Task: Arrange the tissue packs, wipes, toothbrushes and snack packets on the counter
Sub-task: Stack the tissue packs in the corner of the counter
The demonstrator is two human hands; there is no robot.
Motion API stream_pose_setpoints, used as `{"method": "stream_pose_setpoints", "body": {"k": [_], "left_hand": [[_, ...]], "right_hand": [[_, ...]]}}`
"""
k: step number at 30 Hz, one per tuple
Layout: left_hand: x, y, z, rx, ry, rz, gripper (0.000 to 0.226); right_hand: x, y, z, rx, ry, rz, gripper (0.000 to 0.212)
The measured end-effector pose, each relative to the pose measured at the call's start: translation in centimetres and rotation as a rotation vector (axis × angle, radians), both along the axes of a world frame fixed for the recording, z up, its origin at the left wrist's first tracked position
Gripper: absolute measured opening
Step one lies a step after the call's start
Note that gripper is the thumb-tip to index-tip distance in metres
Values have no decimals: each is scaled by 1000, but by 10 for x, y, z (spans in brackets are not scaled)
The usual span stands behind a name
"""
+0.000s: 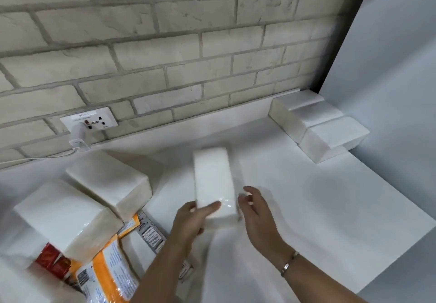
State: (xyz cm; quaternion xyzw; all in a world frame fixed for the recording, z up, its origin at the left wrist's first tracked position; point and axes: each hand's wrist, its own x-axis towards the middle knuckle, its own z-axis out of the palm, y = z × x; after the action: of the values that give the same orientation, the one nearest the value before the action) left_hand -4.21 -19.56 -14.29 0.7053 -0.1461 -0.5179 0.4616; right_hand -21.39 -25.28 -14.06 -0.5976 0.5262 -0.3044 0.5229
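White counter [295,208], smooth and matte, its front edge cut off square toward the right. Behind it is a wall of off-white brick [165,43], rough-faced with grey recessed joints. A plain white side panel [389,66] closes the right end, with a dark vertical strip [342,31] where it meets the brick. A white socket plate [94,120] sits low on the wall above the back edge, left of centre. It carries a white charger [79,137], whose cable [35,157] trails off left. A stepped stack of tissue packs [313,123] fills the back right corner: white rectangular blocks in clear film, lying against the side panel. One long tissue pack [213,180] sits mid-counter, its long axis running front to back, its film glossy at the near end. The left hand [193,220] grips that near end, thumb laid over the top face. The right hand [257,215] is just beside the pack's right near corner, fingers loosely curled. Motion blur hides whether it touches or holds the pack. There is a thin metal bracelet [289,263] on the right wrist. Two more blocky packs lie toward the left edge, one further back [111,180], one nearer [63,215], and they overlap. At the front left corner are crinkled orange-and-white packets [108,269] with a barcode, shiny red packets [50,259], and a flat printed packet [151,234] partly under the left forearm.
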Motion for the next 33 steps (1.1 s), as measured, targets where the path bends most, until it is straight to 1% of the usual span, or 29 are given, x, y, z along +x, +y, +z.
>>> {"method": "stream_pose_setpoints", "body": {"k": [1, 2, 4, 6, 8, 10, 13, 15, 17, 18, 20, 21, 23, 25, 26, 27, 28, 30, 33], "left_hand": [[-12, 8, 3, 5, -13, -46, 61], [-23, 15, 5, 1, -19, -84, 58], [-41, 25, 10, -9, -13, -120, 49], [-52, 30, 14, -21, 1, -112, 47], [-55, 28, 20, -18, 25, -77, 50], [-56, 26, 25, -12, 35, -37, 59], [-59, 24, 34, -63, -19, -49, 61], [-61, 24, 42, -111, -40, -64, 61], [-65, 24, 48, -161, -87, -81, 66], [-66, 25, 50, -186, -133, -81, 69], [-69, 26, 49, -237, -305, -82, 75], [-71, 26, 48, -279, -431, -85, 78], [-73, 28, 44, -389, -734, -124, 88], [-76, 26, 41, -501, -1049, -211, 98], [-77, 23, 42, -547, -1169, -240, 101], [-78, 22, 44, -596, -1240, -261, 102], [-80, 19, 47, -646, -1264, -279, 103], [-86, 16, 54, -744, -1224, -308, 101], [-99, 12, 59, -805, -1028, -238, 100]], "right_hand": [[-1, -2, 1, 45, -80, -34, 44], [-2, -3, 2, 76, -144, -47, 44], [-5, -3, 7, 98, -190, -12, 27], [-8, 2, 7, 129, -184, 9, 25], [-10, 5, 5, 168, -191, -28, 26], [-12, 5, 6, 220, -229, -81, 25], [-13, 6, 13, 290, -334, -135, 24], [-16, 6, 17, 286, -390, -163, 25], [-20, 7, 23, 284, -438, -179, 26], [-21, 6, 25, 285, -462, -177, 29], [-24, 4, 36, 279, -498, -145, 41], [-26, 2, 45, 260, -504, -119, 46], [-28, -3, 57, 220, -505, -68, 48], [-31, -7, 64, 231, -538, -60, 61], [-34, -10, 66, 253, -561, -73, 67], [-36, -11, 67, 278, -590, -96, 71], [-40, -14, 66, 301, -619, -123, 73], [-50, -18, 66, 329, -676, -170, 70], [-67, -26, 63, 393, -779, -223, 67]]}}
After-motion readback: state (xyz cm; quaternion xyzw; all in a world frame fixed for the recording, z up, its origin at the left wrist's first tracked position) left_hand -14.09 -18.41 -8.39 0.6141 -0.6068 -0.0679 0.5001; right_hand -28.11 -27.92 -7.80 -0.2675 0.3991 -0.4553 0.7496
